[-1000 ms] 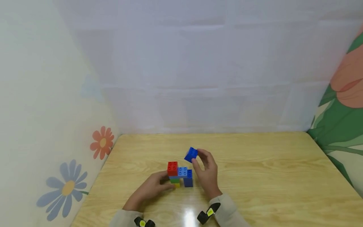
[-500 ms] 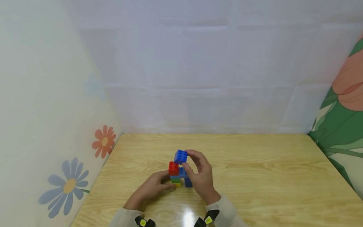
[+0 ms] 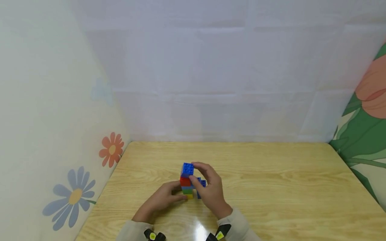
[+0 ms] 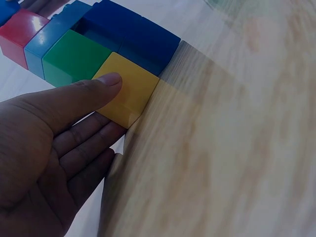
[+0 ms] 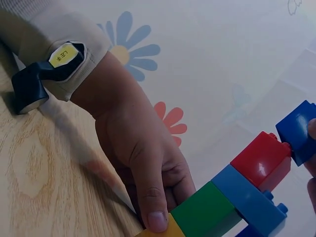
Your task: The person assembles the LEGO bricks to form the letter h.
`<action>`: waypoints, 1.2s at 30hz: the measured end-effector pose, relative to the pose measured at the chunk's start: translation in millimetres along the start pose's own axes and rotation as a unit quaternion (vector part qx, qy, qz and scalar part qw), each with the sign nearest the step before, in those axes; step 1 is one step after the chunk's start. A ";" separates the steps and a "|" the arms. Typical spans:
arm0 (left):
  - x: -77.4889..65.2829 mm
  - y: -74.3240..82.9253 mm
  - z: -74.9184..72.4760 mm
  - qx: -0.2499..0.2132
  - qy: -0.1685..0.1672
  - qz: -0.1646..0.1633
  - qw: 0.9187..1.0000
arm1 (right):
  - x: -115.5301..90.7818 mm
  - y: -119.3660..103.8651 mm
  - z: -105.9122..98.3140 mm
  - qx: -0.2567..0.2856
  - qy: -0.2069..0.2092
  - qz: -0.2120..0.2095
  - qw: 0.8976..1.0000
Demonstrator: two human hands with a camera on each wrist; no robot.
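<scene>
A small tower of toy building bricks stands on the table. Its yellow brick (image 4: 128,86) is at the bottom, then a green brick (image 4: 76,57), a light blue brick (image 5: 249,197) and a red brick (image 5: 261,158). The light blue brick reaches sideways over a dark blue stack (image 4: 133,32). My left hand (image 3: 164,198) grips the yellow brick, thumb on its near face. My right hand (image 3: 213,192) pinches a blue brick (image 3: 187,170) between thumb and fingers. That brick sits tilted at the red brick's studs; whether it presses on them I cannot tell.
The wooden table (image 3: 271,177) stretches out around the tower. A white cloth wall (image 3: 211,83) rises behind its far edge, and flower-painted walls stand left and right. Each sleeve carries a black wrist device (image 5: 54,74).
My right hand has carried the blue brick left and slightly down, from beyond the tower's right side to the top of the red brick. The left hand keeps its grip at the base.
</scene>
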State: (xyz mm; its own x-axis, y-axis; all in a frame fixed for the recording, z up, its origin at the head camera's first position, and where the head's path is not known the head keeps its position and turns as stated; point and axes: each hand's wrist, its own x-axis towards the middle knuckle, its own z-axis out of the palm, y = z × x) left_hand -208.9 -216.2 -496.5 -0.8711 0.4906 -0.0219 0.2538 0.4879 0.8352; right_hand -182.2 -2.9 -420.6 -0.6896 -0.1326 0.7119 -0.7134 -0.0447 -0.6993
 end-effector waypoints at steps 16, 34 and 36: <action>-1.7 -1.3 -0.4 -0.003 -0.008 0.008 1.000 | 0.6 -1.6 3.5 -0.047 -0.009 -0.033 0.998; -0.6 1.5 -1.7 -0.007 -0.010 -0.003 1.000 | 2.1 1.5 3.4 -0.110 -0.042 -0.037 0.992; -0.7 2.2 -1.9 -0.009 -0.010 -0.005 1.000 | -0.3 11.3 3.5 -0.108 -0.047 -0.040 0.992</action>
State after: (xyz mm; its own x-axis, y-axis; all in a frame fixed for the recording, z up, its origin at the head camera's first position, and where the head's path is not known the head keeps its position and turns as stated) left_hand -208.5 -216.9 -493.6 -0.8647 0.5006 -0.0404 0.2383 0.4797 0.8445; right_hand -189.6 -6.9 -429.0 -0.6223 -0.2289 0.7486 -0.7824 0.1524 -0.6038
